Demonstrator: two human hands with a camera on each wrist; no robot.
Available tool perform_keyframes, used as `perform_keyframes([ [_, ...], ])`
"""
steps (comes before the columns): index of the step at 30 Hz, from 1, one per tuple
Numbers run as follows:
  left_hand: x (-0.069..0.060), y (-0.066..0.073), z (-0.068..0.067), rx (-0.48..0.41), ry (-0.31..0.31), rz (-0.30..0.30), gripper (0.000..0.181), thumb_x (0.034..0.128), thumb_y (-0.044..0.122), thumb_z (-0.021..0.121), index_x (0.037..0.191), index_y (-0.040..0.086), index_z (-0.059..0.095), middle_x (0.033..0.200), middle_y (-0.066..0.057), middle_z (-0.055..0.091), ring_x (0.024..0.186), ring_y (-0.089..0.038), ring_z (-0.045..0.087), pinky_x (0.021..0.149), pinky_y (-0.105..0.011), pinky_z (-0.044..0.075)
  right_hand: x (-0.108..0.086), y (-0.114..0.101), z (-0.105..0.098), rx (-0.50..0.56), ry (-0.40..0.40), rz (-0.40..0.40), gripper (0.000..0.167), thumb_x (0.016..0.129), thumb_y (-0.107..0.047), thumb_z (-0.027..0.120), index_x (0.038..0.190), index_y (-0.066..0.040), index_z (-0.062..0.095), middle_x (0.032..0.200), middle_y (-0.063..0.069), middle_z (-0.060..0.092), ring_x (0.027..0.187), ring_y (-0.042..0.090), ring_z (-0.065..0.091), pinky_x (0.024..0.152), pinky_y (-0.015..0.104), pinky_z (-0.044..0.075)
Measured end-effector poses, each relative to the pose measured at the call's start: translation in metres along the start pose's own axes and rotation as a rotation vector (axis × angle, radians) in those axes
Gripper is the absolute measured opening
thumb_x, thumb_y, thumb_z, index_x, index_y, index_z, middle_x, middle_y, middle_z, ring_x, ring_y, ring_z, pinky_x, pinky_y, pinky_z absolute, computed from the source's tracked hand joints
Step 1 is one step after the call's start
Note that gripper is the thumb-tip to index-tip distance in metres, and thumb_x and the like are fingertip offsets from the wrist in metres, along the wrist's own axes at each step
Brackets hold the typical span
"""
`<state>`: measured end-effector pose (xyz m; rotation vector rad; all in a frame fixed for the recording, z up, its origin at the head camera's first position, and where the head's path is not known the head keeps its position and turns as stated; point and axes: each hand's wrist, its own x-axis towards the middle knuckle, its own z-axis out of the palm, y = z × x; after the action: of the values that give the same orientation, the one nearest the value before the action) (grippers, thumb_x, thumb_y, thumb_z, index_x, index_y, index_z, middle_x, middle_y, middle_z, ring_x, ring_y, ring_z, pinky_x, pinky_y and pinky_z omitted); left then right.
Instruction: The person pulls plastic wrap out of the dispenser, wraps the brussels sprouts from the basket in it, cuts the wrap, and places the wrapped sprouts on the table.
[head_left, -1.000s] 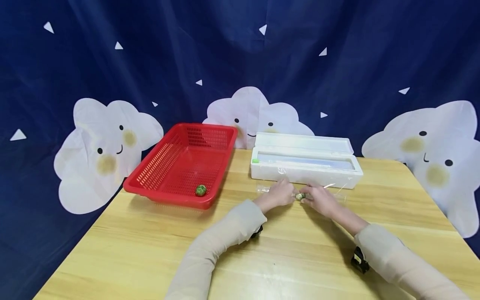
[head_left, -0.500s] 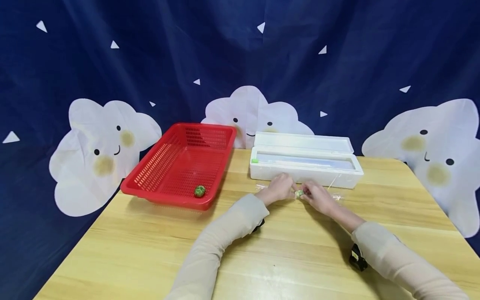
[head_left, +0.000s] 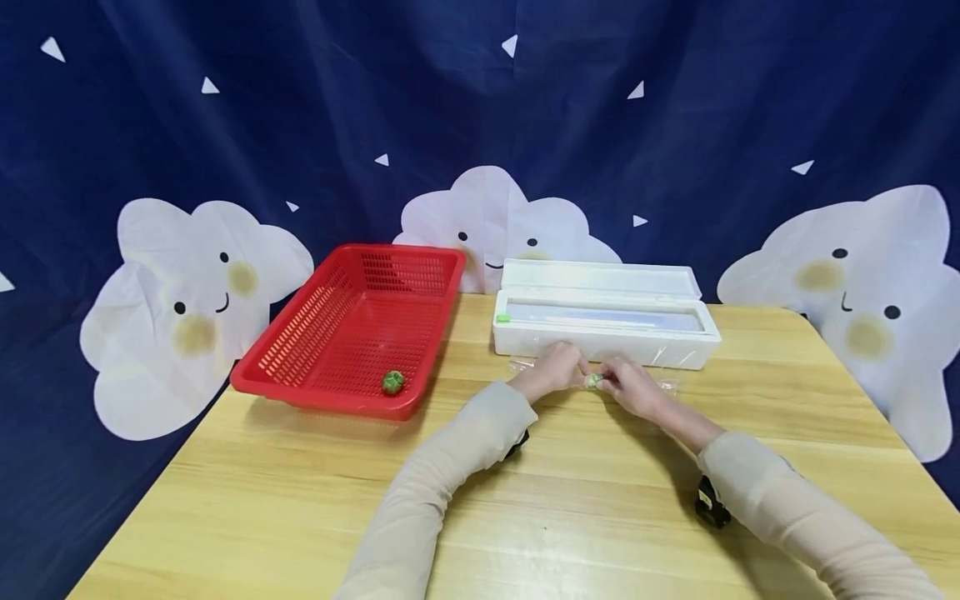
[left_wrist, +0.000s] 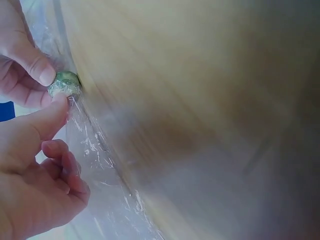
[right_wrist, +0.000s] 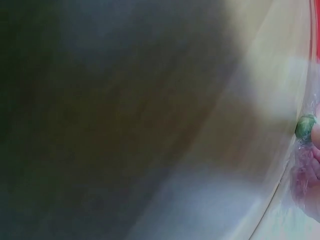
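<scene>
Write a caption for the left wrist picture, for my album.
Left hand and right hand hold a small green ball amid clear plastic film at a wooden table.

Head: farthest, looks forward-down across the pale wooden tabletop (head_left: 585, 500)
Left wrist: close above tabletop
Right wrist: close, mostly tabletop
Wrists share: small round green vegetable (left_wrist: 67, 80)
</scene>
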<state>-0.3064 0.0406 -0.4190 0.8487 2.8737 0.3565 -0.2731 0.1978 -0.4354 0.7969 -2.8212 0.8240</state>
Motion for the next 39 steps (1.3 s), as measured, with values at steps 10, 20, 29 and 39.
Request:
perform_keyframes([
  [10,-0.003,-0.001,-0.003,-0.041,-0.042,-0.038,0.021,0.0828,0.027,0.065,0.101,0.017,0.071,0.114,0.004,0.063,0.112,-0.013,0.051,0.097,-0.023,0.036,0.005,0.003,-0.004,0.079,-0.083,0.014,0.016,0.084,0.001,0.059,0.094,0.013,0.061,0.086,0.021,0.063,0.076,0.028,0.060,0.070,0.038,0.051],
  [20,-0.005,0.001,-0.002,-0.115,-0.069,-0.060,0.019,0.0836,0.023,0.065,0.100,0.015,0.071,0.109,0.003,0.066,0.111,-0.014,0.053,0.096,-0.023,0.037,0.004,0.008,-0.004,0.153,-0.119,0.077,0.014,0.085,0.000,0.058,0.093,0.010,0.063,0.087,0.018,0.064,0.075,0.021,0.056,0.068,0.031,0.048],
  [29,-0.008,0.001,0.001,-0.092,-0.143,0.013,0.021,0.0870,0.023,0.061,0.104,0.013,0.070,0.109,0.003,0.066,0.107,-0.011,0.056,0.090,-0.018,0.040,-0.007,0.007,-0.004,0.209,-0.173,0.093,0.014,0.087,-0.003,0.056,0.094,0.007,0.063,0.084,0.010,0.064,0.073,0.013,0.052,0.065,0.025,0.044],
  [39,-0.022,0.010,-0.002,-0.054,-0.172,-0.004,0.022,0.0862,0.027,0.061,0.104,0.019,0.070,0.116,0.006,0.062,0.107,-0.013,0.055,0.090,-0.027,0.038,-0.019,-0.006,-0.009,0.148,-0.178,0.053,0.010,0.086,-0.005,0.058,0.087,0.004,0.063,0.077,0.006,0.062,0.069,0.011,0.051,0.062,0.024,0.043],
])
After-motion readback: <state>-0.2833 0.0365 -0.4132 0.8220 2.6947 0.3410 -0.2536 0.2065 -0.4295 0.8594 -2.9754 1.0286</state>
